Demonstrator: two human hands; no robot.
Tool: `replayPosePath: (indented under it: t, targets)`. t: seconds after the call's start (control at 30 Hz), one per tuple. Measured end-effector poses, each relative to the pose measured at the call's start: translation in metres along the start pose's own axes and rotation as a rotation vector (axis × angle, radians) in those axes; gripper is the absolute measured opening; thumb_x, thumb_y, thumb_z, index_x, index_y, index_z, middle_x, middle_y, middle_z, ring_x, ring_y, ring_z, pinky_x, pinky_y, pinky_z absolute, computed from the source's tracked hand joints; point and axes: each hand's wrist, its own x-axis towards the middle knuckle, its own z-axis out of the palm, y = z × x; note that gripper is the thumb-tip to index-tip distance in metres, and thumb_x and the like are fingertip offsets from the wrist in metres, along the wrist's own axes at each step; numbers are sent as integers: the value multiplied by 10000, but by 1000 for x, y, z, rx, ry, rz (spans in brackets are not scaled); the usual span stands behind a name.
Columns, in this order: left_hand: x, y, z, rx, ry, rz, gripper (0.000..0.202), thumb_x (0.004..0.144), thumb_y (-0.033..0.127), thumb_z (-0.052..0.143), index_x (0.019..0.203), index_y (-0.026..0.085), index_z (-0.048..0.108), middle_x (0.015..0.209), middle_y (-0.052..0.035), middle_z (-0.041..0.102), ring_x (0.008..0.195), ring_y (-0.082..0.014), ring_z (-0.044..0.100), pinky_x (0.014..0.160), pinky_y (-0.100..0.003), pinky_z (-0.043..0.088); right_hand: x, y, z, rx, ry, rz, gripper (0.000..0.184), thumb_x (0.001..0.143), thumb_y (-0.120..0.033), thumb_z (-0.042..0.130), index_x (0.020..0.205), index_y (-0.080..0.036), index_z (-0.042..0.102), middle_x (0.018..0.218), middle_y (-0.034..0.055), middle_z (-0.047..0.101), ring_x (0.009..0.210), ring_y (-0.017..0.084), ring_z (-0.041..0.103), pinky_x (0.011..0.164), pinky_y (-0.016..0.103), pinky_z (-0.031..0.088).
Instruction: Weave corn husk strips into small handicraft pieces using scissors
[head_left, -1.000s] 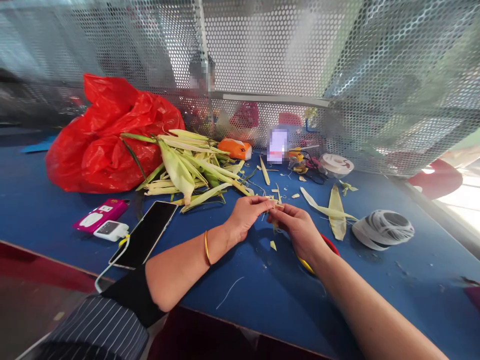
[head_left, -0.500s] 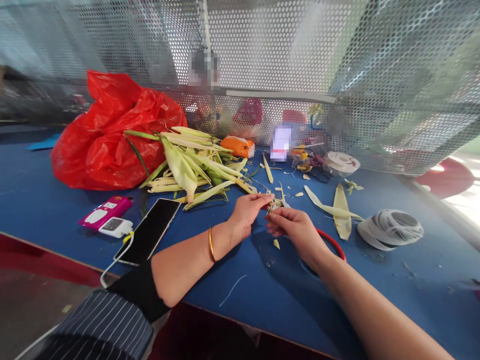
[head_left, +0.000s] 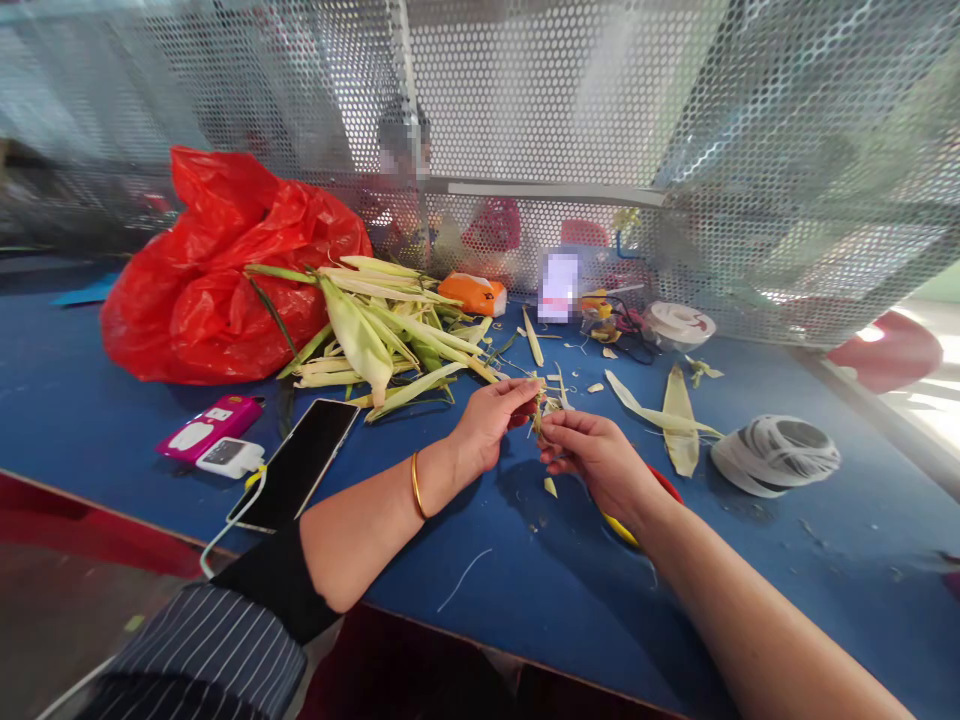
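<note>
Left hand (head_left: 491,418), right hand (head_left: 592,455), both grips pinching one husk bundle (head_left: 538,406), one red bag (head_left: 217,290)

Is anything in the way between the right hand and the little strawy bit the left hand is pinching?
No, nothing that I can see. The right hand is close beside the strawy bit pinched by the left hand; whether it touches is unclear.

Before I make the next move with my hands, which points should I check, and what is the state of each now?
1. Left hand holds the piece: ok.
2. Right hand grips it too: cannot tell.
3. Husk pile lies near the left hand: ok.
4. Red-and-yellow item fully visible: not ok, right forearm partly covers it.
5. Phone free of the black sleeve: cannot tell.
</note>
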Motion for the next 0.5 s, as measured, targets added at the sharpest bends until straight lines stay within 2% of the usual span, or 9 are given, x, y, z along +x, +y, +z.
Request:
replayPosePath:
  t: [0.17, 0.3, 0.4, 0.5]
  targets:
    - [-7, 4, 3, 103, -35, -92, 407, 627, 489, 817, 791, 145, 673, 771, -41, 656, 711, -143, 594, 623, -270, 427, 5, 3, -2, -43, 108, -116, 319, 560, -423, 821, 674, -170, 664, 600, -6, 639, 513, 106, 563, 503, 236, 461]
    - [-11, 7, 6, 265, -50, -104, 281, 621, 343, 828, 724, 141, 663, 713, -35, 643, 644, -136, 584, 585, -272, 434, 10, 9, -7, -218, 162, -260, 216, 657, -389, 732, 692, -188, 662, 580, -16, 622, 523, 125, 540, 533, 265, 440]
    - [-10, 7, 6, 290, -8, -106, 138, 662, 223, 768, 714, 137, 674, 678, -24, 622, 596, -117, 562, 568, -266, 444, 12, 13, -10, -477, 197, -397, 131, 752, -325, 625, 705, -204, 645, 571, -30, 599, 534, 133, 513, 550, 271, 404]
    - [-8, 7, 6, 296, -11, -92, 72, 696, 181, 729, 728, 131, 688, 682, -34, 635, 587, -108, 564, 561, -251, 442, 10, 12, -12, -645, 228, -468, 106, 777, -279, 571, 706, -215, 618, 610, -28, 610, 561, 141, 519, 558, 272, 378]
